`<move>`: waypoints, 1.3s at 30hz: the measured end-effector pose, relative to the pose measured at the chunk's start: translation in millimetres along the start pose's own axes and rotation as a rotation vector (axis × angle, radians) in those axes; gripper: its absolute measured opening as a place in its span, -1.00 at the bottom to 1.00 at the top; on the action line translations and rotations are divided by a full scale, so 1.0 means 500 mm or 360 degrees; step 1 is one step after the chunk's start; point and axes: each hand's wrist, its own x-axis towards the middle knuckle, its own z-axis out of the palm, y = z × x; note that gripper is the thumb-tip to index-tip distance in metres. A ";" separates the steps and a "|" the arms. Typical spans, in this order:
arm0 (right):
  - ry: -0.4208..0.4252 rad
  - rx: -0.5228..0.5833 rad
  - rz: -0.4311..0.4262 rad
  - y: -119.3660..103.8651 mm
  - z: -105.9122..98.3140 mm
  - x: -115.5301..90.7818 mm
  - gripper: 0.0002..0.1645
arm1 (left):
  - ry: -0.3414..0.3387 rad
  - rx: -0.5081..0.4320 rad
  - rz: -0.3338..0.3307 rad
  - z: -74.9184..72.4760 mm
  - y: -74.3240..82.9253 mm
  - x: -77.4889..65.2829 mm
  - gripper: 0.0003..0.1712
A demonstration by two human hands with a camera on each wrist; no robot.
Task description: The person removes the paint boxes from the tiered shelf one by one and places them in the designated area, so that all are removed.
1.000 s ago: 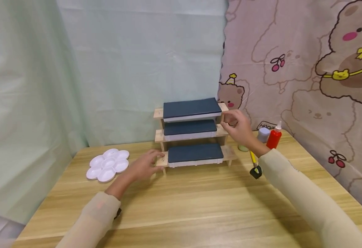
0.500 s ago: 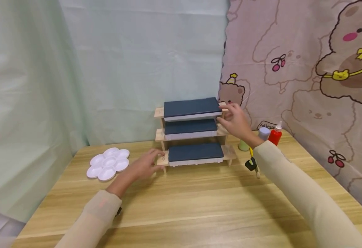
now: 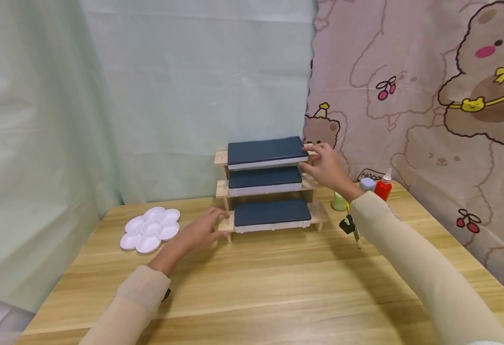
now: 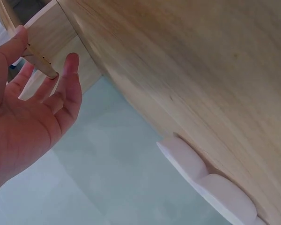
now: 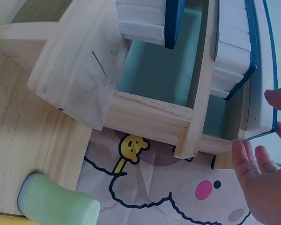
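Note:
A three-tier wooden rack [image 3: 221, 188] stands against the back curtain. On each tier sits a white box with a dark blue lid; the top box [image 3: 266, 151] lies slightly askew. My left hand [image 3: 197, 232] grips the left end of the lowest board, which the left wrist view shows between thumb and fingers. At the top box's right end is my right hand [image 3: 329, 167], thumb and fingers spread about its corner. In the right wrist view that hand's thumb [image 5: 277, 99] is at the blue lid's edge, its fingers [image 5: 246, 159] near the shelf end; whether they press is unclear.
A white flower-shaped palette [image 3: 151, 227] lies to the left of the rack. On the right stand a red nozzle bottle [image 3: 383, 190], a pale-blue-topped container [image 3: 367, 184] and a green one [image 3: 339, 201]. A brush [image 3: 357, 237] lies by a small black object [image 3: 346, 224].
My right hand has moved up and left, from beside the upper tiers onto the top box's right end. The black object and brush shifted slightly left. My left hand has stayed put.

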 end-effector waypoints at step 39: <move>0.0035 0.0432 0.0143 -0.008 0.027 -0.024 -0.36 | 0.0025 -0.0025 0.0024 0.011 -0.006 -0.006 -0.42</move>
